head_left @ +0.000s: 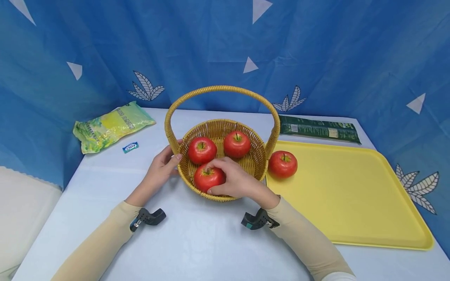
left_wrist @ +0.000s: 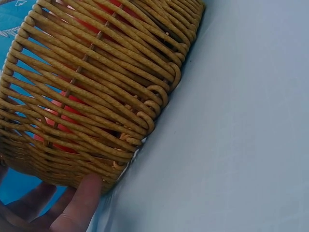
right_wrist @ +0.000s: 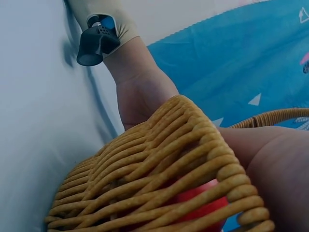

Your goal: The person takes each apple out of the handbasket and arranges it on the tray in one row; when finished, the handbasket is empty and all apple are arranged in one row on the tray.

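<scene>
In the head view a wicker basket (head_left: 221,198) with a tall arched handle stands in the middle of the table. Two red apples, the left one (head_left: 202,150) and the right one (head_left: 237,144), sit inside it. My right hand (head_left: 233,177) reaches over the near rim and grips a third apple (head_left: 207,180) low in the basket, thumb on its near side. My left hand (head_left: 163,166) holds the basket's left side at the foot of the handle. In the left wrist view its fingers (left_wrist: 79,205) touch the woven wall. Another apple (head_left: 283,164) lies on the yellow tray (head_left: 351,195).
The tray fills the table's right side, its left edge close beside the basket. Behind it lies a dark green packet (head_left: 320,129). At the back left are a yellow-green bag (head_left: 112,127) and a small teal-and-white wrapped piece (head_left: 130,147). A blue curtain (head_left: 211,50) hangs behind.
</scene>
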`<state>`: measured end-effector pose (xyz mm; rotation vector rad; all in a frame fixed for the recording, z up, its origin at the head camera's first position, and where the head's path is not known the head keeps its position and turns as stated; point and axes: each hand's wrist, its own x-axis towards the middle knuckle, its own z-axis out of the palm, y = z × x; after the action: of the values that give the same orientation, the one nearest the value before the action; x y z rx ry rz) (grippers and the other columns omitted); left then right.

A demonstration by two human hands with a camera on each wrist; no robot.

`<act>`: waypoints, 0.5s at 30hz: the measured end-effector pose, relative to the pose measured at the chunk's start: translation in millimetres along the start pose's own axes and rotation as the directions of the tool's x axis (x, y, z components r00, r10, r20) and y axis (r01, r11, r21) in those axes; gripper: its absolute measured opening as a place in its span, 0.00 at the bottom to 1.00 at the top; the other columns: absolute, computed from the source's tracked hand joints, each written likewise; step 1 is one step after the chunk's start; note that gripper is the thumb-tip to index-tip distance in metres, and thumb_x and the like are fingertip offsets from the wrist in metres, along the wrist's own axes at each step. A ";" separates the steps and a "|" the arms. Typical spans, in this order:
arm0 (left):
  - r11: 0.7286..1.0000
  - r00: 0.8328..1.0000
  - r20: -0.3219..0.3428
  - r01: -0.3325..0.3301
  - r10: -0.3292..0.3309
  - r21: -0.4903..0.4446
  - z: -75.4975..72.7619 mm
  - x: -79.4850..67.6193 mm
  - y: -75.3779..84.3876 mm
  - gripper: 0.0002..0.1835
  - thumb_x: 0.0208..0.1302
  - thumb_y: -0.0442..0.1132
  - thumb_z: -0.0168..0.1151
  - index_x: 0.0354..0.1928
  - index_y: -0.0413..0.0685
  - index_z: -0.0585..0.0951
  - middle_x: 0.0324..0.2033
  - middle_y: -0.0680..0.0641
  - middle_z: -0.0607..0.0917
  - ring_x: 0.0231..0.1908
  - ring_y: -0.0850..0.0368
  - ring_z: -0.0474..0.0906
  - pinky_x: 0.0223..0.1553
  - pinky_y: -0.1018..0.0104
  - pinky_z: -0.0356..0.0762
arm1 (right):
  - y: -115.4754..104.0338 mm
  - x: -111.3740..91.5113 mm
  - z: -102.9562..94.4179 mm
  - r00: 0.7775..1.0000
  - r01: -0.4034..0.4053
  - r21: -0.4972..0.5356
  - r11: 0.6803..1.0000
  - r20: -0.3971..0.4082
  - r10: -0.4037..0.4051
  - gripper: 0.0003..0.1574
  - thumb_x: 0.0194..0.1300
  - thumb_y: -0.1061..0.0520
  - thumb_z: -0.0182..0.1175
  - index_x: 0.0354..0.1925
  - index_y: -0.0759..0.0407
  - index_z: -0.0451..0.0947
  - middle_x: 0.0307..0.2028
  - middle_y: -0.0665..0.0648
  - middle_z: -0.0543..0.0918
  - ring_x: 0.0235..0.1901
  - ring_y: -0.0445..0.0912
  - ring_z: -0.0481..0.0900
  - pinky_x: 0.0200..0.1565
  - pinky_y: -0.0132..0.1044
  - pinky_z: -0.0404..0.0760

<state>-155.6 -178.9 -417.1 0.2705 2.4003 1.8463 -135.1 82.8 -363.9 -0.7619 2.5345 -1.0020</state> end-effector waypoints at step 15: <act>1.000 1.000 0.004 -0.007 0.007 -0.013 0.3 -0.6 -1.9 0.30 0.81 0.45 0.49 0.79 0.54 0.59 0.76 0.34 0.64 0.65 0.30 0.73 0.39 0.70 0.89 | -1.5 -0.2 -0.4 0.999 0.012 0.002 1.000 0.038 -0.012 0.35 0.59 0.53 0.73 0.63 0.49 0.74 0.62 0.60 0.74 0.62 0.54 0.74 0.59 0.54 0.84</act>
<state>-155.1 -179.2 -419.0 0.2820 2.3871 1.8611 -134.6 82.2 -362.6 -0.7891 2.4997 -0.9842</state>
